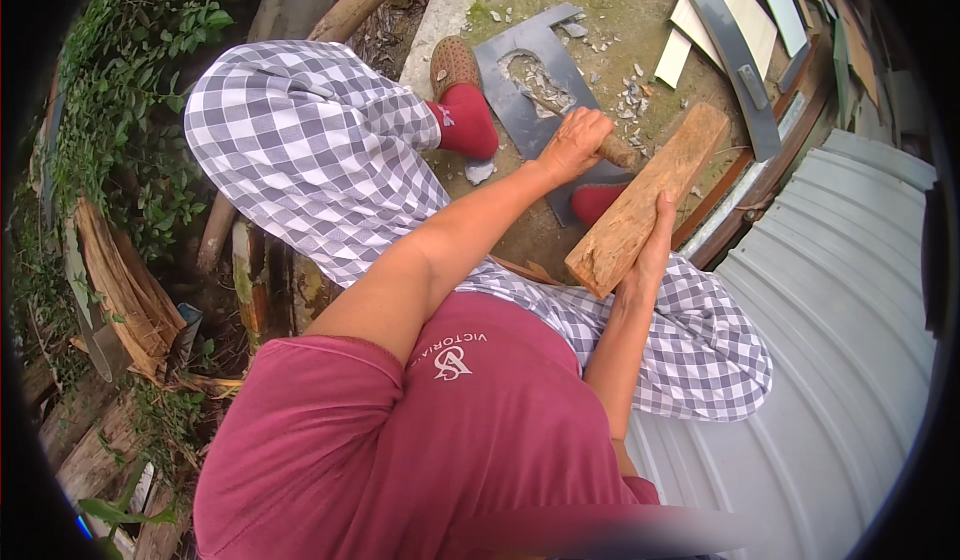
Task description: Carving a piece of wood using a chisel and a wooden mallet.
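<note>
My left hand (575,147) is closed around a chisel with a wooden handle (618,151). Its thin shaft points down at a ragged hole (540,82) in a flat grey slab (500,57) on the ground. In my right hand (650,245) is a thick wooden block (655,195), gripped near its lower half and slanting up to the right. The block's side lies close to the butt of the chisel handle; whether they touch I cannot tell. Broken grey chips (632,100) lie beside the slab.
My red-socked foot in a brown clog (455,65) rests at the slab's left edge; another red sock (597,202) shows below the block. Cut panel strips (735,35) lie at upper right. Corrugated metal sheeting (820,310) spreads on the right. Leafy plants (130,90) and split logs (125,290) fill the left.
</note>
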A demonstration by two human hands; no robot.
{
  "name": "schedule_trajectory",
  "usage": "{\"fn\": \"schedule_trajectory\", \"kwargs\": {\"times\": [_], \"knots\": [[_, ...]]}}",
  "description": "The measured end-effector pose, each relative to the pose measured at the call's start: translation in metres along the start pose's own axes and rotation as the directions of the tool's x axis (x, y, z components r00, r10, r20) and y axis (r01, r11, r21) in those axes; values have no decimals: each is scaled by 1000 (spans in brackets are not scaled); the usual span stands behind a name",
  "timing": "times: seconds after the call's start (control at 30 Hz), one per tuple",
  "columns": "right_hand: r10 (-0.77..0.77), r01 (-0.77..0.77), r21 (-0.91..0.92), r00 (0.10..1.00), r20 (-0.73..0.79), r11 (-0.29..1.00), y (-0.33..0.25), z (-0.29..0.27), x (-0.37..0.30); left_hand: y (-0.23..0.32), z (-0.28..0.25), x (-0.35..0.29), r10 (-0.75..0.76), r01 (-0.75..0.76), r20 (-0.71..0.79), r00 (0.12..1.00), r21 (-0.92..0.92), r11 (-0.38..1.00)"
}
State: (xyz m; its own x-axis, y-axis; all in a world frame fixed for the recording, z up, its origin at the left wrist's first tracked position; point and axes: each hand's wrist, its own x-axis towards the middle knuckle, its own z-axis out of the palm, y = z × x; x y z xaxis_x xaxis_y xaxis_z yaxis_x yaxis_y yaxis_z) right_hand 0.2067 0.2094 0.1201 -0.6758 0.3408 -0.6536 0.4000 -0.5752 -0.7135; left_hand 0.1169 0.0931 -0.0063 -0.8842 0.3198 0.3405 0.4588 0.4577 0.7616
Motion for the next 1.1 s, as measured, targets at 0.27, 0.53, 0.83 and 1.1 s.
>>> {"fn": "schedule_trajectory", "kwargs": {"times": [0.27,0.53,0.83,1.1], "knots": [[17,-14,52,999,-50,999,-2,0,-4,-1,-11,16,-76,69,-126,989,-57,996],[67,-67,6,998,23,998,-6,2,-6,-24,13,-64,247,-289,340,908,78,954],[34,-33,66,999,-26,997,-4,5,-5,-14,10,-49,195,-239,371,908,78,968],[74,-74,74,997,7,994,-5,3,-5,8,-1,-8,92,-99,125,988,52,994]]}}
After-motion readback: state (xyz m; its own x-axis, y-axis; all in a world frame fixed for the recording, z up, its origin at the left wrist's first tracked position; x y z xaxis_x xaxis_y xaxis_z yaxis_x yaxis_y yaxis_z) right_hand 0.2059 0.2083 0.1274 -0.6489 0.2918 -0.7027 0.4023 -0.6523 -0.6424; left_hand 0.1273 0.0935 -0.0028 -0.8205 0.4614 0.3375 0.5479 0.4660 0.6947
